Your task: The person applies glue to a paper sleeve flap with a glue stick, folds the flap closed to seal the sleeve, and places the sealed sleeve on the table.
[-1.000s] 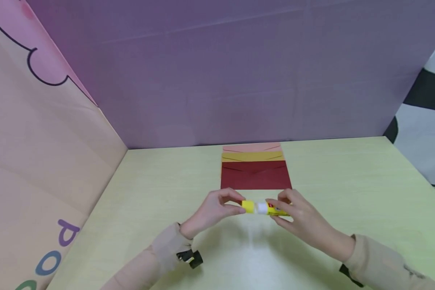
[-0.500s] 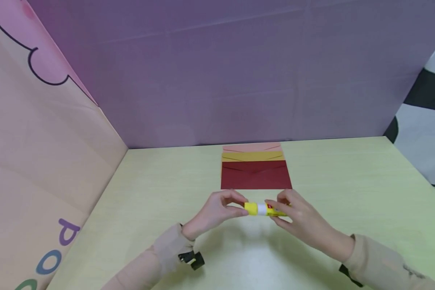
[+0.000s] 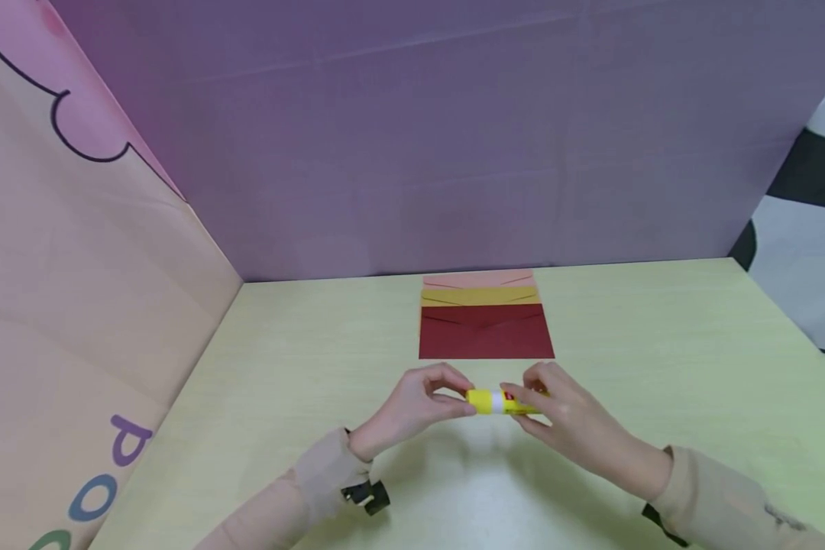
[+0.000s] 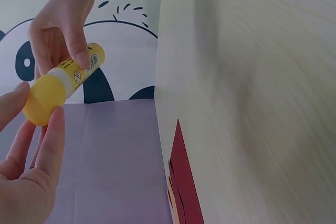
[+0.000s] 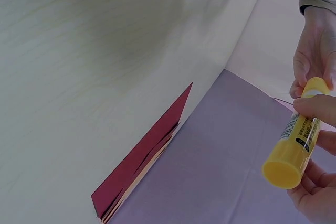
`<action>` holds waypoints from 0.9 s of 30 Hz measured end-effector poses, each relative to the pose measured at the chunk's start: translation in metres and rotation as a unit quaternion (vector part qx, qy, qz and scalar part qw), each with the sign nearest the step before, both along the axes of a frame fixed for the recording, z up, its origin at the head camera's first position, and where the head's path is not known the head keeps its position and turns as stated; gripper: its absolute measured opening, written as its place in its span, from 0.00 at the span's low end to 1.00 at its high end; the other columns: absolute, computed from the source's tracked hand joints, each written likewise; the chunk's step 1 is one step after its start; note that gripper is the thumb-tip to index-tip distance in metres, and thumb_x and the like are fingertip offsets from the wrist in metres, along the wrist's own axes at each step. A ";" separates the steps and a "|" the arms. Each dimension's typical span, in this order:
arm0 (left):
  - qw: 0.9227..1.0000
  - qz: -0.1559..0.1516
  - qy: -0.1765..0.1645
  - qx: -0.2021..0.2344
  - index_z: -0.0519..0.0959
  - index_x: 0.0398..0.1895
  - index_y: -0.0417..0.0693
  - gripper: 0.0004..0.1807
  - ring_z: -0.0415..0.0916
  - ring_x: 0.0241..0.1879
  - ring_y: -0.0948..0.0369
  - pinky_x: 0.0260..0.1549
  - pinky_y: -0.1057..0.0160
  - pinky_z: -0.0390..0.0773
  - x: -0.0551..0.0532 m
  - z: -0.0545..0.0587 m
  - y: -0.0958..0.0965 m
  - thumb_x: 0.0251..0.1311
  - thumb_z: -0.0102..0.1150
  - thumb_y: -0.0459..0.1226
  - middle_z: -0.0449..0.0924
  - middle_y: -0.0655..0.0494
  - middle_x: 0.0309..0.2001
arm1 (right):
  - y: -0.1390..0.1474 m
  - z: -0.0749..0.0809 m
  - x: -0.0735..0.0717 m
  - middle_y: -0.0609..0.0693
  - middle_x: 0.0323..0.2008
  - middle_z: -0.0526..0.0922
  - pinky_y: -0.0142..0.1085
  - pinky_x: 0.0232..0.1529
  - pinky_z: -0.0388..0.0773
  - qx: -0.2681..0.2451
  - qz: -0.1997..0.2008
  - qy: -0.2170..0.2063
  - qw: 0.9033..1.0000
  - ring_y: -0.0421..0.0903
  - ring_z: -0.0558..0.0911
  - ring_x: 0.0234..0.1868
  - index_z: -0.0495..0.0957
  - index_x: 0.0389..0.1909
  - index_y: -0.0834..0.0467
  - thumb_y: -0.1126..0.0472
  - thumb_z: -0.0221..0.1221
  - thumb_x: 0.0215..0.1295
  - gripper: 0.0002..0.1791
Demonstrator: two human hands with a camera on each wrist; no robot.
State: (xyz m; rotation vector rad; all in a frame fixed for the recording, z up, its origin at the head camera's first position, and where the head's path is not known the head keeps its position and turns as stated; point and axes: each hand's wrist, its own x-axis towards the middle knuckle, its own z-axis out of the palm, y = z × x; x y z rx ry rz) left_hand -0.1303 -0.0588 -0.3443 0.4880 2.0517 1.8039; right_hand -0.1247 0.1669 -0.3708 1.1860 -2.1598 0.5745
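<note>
Between my hands, above the table, is a yellow glue stick [image 3: 520, 403] lying about level. My left hand [image 3: 422, 403] pinches its yellow cap [image 3: 480, 402] between thumb and fingers. With thumb and fingers, my right hand [image 3: 564, 405] grips the labelled body, and a white band [image 3: 498, 402] shows between cap and body. The left wrist view shows the cap [image 4: 44, 100] seated against the white collar. In the right wrist view the body's round yellow end [image 5: 282, 174] faces the camera.
Beyond the hands, overlapping envelopes lie on the pale wooden table [image 3: 316, 336]: dark red [image 3: 484, 336] in front, then yellow [image 3: 480, 296], then pink [image 3: 477, 279]. A purple panel [image 3: 412, 153] stands behind the table, and a printed panel [image 3: 110, 267] at the left.
The left hand has moved right with the cap, closing the gap to the glue stick's body, so less white shows. Both hands are slightly lower. The envelopes have not moved.
</note>
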 end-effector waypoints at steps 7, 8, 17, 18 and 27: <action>1.000 0.001 0.000 0.010 0.76 0.36 0.30 0.11 0.78 0.32 0.61 0.35 0.62 0.78 0.001 -0.001 0.003 0.46 0.61 0.24 0.74 0.44 0.39 | -0.001 0.000 0.001 0.50 0.30 0.69 0.22 0.27 0.68 -0.001 0.003 -0.006 1.000 0.43 0.67 0.32 0.80 0.38 0.62 0.48 0.45 0.61 0.23; 1.000 0.002 0.001 0.011 0.76 0.36 0.30 0.11 0.78 0.32 0.61 0.35 0.62 0.78 0.002 -0.001 0.003 0.47 0.61 0.24 0.74 0.44 0.39 | -0.002 0.000 0.001 0.50 0.30 0.69 0.22 0.27 0.68 0.000 0.002 -0.007 1.000 0.43 0.67 0.31 0.80 0.38 0.62 0.48 0.44 0.61 0.24; 1.000 0.007 0.013 0.001 0.77 0.35 0.31 0.11 0.78 0.34 0.57 0.34 0.63 0.78 0.003 -0.002 0.005 0.46 0.61 0.25 0.75 0.44 0.39 | -0.003 -0.002 0.002 0.49 0.30 0.69 0.22 0.27 0.68 0.001 -0.005 -0.001 1.000 0.42 0.67 0.30 0.81 0.37 0.62 0.48 0.42 0.62 0.25; 1.000 0.008 0.013 0.000 0.77 0.35 0.31 0.11 0.78 0.34 0.58 0.34 0.63 0.78 0.003 -0.002 0.006 0.46 0.62 0.26 0.75 0.44 0.39 | -0.003 -0.003 0.001 0.50 0.30 0.69 0.23 0.27 0.68 0.001 -0.005 0.001 1.000 0.43 0.67 0.30 0.81 0.37 0.62 0.48 0.43 0.62 0.25; 1.000 0.013 0.017 0.004 0.77 0.34 0.31 0.10 0.78 0.33 0.58 0.34 0.63 0.78 0.005 -0.001 0.009 0.46 0.62 0.26 0.75 0.45 0.38 | -0.004 -0.003 0.001 0.50 0.30 0.69 0.24 0.27 0.69 -0.001 -0.007 0.010 1.000 0.43 0.68 0.30 0.81 0.37 0.62 0.49 0.46 0.61 0.22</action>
